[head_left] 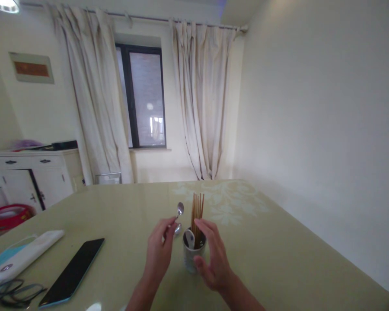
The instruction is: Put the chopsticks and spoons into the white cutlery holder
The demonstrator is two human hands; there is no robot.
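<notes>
A metal spoon (180,209) points bowl-up from the pinched fingers of my left hand (160,247). Just below it shows a second shiny spoon bowl (177,229); whether this is another spoon or a reflection, I cannot tell. To the right of that hand stands an upright patterned cup (189,261). Several wooden chopsticks (197,209) and a white spoon (190,238) are in the cup. My right hand (214,259) curves around the cup's right side with thumb and fingers apart, and contact with the cup is unclear.
On the left of the glossy green table (126,220) lie a dark phone (74,271), a white oblong object (29,255), a light-blue item (3,261) and eyeglasses (17,291). A wall (320,129) borders the table's right side. A red basin (11,216) sits beyond its left edge.
</notes>
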